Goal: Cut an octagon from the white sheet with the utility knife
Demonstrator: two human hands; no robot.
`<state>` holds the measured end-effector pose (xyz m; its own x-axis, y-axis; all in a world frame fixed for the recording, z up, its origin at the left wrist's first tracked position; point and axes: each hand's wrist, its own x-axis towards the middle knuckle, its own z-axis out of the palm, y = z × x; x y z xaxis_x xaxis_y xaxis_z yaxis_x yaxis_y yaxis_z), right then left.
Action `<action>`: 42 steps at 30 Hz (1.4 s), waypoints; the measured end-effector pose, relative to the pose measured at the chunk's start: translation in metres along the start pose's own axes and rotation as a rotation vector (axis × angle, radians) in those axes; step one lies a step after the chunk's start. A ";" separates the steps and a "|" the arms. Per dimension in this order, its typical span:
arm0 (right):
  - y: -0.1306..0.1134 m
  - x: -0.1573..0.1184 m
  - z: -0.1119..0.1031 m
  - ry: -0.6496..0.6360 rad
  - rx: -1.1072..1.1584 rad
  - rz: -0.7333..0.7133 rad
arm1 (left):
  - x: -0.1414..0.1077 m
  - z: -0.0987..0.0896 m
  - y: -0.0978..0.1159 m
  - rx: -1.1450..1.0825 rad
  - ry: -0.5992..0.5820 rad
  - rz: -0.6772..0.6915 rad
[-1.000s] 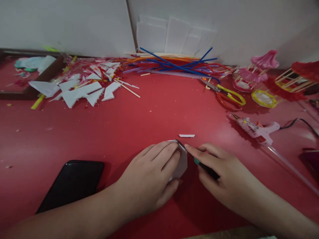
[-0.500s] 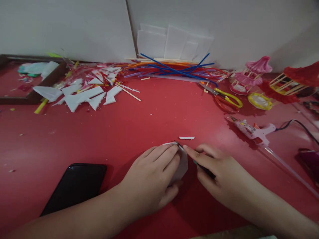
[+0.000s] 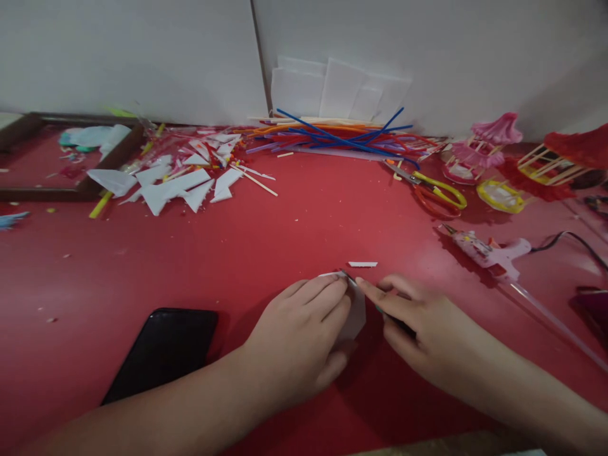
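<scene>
My left hand (image 3: 306, 335) lies over a white foam-board piece (image 3: 358, 316) with angled corners, its fingers pressed together on it and the thumb at the near edge. Much of the piece is hidden under that hand. In my right hand (image 3: 422, 326) is a dark, slim craft knife (image 3: 399, 324), with the index finger stretched along it. The blade meets the piece's upper right edge, close to my left fingertips. Just beyond lies a thin white offcut strip (image 3: 363, 264), apart from the piece.
A black phone (image 3: 164, 348) lies left of my forearm. White scraps (image 3: 173, 185) and a brown frame (image 3: 85, 190) sit back left. Pipe cleaners (image 3: 332, 136) lie by the wall. Scissors (image 3: 441, 196), a pink glue gun (image 3: 494, 253) and small pink and red models (image 3: 484, 152) stand right.
The view has turned slightly left, so everything appears shifted to the right. Both hands keep their hold, and the knife blade stays at the same edge of the foam-board piece.
</scene>
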<state>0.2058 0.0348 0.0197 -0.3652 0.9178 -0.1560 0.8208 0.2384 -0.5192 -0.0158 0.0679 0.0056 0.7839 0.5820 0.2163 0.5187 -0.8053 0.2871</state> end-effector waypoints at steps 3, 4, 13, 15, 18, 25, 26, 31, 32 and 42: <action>0.001 0.000 -0.001 -0.020 0.013 -0.003 | 0.001 0.000 0.000 -0.001 0.009 0.006; 0.001 0.001 -0.002 -0.025 0.018 -0.005 | 0.001 0.000 0.000 0.001 0.015 0.008; -0.005 0.008 -0.012 -0.082 -0.001 -0.038 | -0.003 0.002 -0.001 0.063 0.035 0.021; -0.004 0.007 -0.010 -0.079 -0.021 -0.038 | -0.004 0.002 -0.001 0.068 0.038 0.012; -0.003 0.003 -0.005 -0.052 -0.046 -0.020 | -0.004 0.002 -0.001 0.057 0.038 0.003; 0.000 -0.012 -0.001 -0.034 -0.052 0.009 | -0.003 0.003 -0.001 0.046 0.060 -0.022; 0.001 -0.015 -0.001 -0.032 -0.050 0.008 | -0.003 0.003 -0.001 0.045 0.057 -0.024; 0.010 -0.035 0.006 -0.041 -0.038 0.035 | -0.002 0.002 -0.002 0.029 0.029 -0.025; 0.011 -0.039 0.007 -0.045 -0.034 0.039 | -0.001 0.002 -0.002 0.022 0.025 -0.026; 0.012 -0.058 -0.028 0.010 0.009 -0.026 | 0.003 -0.011 0.002 -0.100 -0.074 -0.111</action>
<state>0.2489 -0.0064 0.0456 -0.3815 0.9146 -0.1339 0.8072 0.2590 -0.5303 -0.0166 0.0690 0.0170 0.7485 0.6539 0.1103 0.5696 -0.7191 0.3980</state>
